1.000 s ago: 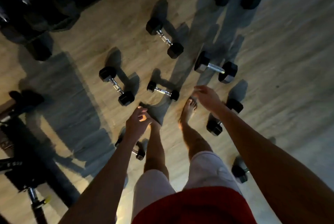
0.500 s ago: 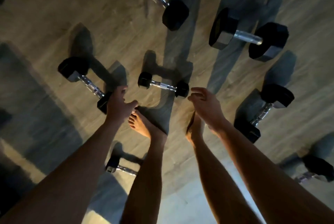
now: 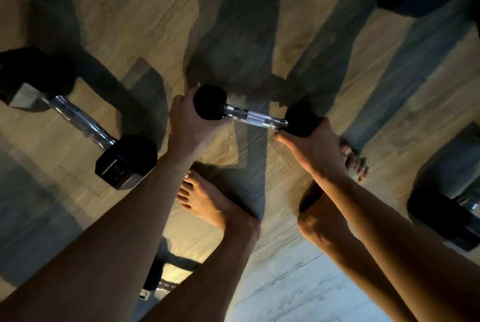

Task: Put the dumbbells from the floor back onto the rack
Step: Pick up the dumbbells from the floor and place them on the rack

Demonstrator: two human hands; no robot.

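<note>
Dumbbells lie scattered over the wooden floor [image 3: 109, 10], and none of the rack is in view, so the task looks to be at its very start. At the left edge of the frame a larger hex dumbbell [image 3: 78, 119] rests untouched on the boards, its chrome handle running down toward the centre. Just right of it, in the middle of the frame, the left hand [image 3: 189, 127] is cupped around the left head of a small dumbbell [image 3: 253, 115], its fingers curled round the far side of the black weight. That small dumbbell runs across the centre, its knurled handle bare between the two heads. On its right head sits the right hand [image 3: 314, 145], thumb pointing toward the handle and the fingers wrapped over the head; how firmly either hand is clamped cannot be told. Whether the weight has left the floor is also unclear from this angle. Two bare feet stand below the hands. Low in the frame, between the left forearm and the leg, part of another small dumbbell [image 3: 155, 282] shows, and a dark head of one more [image 3: 446, 215] lies at the right edge. By my reading, every dumbbell here is yet to be racked, and the lift of the first is only being set up
</note>
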